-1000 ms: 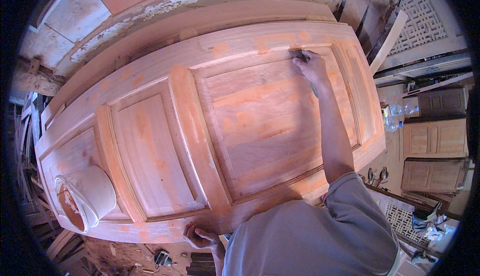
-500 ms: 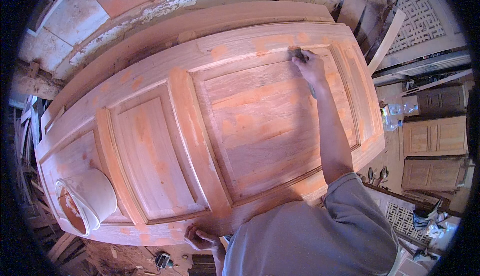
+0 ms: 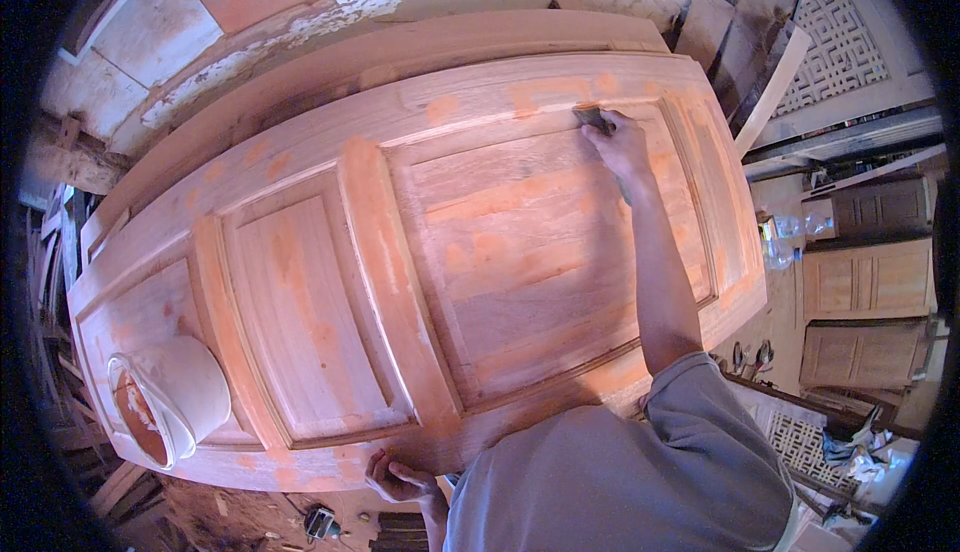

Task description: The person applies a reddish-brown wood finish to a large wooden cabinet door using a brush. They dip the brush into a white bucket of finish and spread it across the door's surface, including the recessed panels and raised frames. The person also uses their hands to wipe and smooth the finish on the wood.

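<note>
A large wooden panel door [image 3: 520, 427] lies flat in front of me, marked with orange filler patches, stripes and filled joints. My right hand [image 3: 622, 142] is closed around a putty knife [image 3: 588, 114], reaching to the far side of the door. Its dark blade carries some orange filler and touches the moulding along the big panel's far edge. Part of the handle shows below the palm. At the door's near edge rests my left hand [image 3: 400, 477], its fingers loosely bent and apart, with nothing seen in them. A white bucket [image 3: 195, 387] lies tipped at the left end, orange filler inside.
Behind the door lies another board [image 3: 480, 37], close to a wall. Timber planks [image 3: 775, 92] and a lattice panel [image 3: 835, 47] lean at the far right. Small cabinet doors [image 3: 868, 280] and plastic bottles [image 3: 782, 240] sit on the right. A power tool [image 3: 320, 522] lies on the floor below.
My right hand and the putty knife have shifted very slightly toward me along the moulding. My left hand stays at the near edge, and the view has tilted a little.
</note>
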{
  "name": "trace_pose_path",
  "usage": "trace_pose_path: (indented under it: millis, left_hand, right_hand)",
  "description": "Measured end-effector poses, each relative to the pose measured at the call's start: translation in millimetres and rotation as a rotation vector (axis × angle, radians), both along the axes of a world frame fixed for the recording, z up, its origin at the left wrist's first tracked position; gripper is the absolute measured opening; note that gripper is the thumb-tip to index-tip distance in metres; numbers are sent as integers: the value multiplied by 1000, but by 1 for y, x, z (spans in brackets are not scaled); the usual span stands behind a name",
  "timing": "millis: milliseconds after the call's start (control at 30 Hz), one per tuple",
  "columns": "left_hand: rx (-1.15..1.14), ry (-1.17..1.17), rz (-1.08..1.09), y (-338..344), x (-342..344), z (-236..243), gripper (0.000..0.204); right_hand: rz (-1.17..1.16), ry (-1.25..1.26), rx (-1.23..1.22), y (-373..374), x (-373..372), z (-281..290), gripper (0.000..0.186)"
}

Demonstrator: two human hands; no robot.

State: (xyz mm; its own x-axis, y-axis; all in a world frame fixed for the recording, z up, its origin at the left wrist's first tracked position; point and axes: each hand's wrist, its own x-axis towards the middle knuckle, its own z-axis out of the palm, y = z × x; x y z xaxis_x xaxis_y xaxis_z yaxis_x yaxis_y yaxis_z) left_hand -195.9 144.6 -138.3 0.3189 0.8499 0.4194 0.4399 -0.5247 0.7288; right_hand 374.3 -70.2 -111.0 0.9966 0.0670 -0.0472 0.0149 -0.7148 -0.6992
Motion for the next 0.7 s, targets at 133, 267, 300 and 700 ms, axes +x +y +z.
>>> trace_pose_path:
  millis: [133,267,300,700]
  left_hand:
    - [14,4,4,1,-5,-8,28]
    - [-37,-30,1,0,-8,-10,26]
    - [-41,-39,-2,0,-8,-9,26]
    - [-4,9,-50,2,-5,-4,25]
  right_hand:
    - [2,-64,-3,-7,4,-12,51]
    - [30,-85,-30,-9,7,-15,50]
    - [38,-94,-32,-8,8,-15,50]
    - [57,-193,-83,-11,8,-12,48]
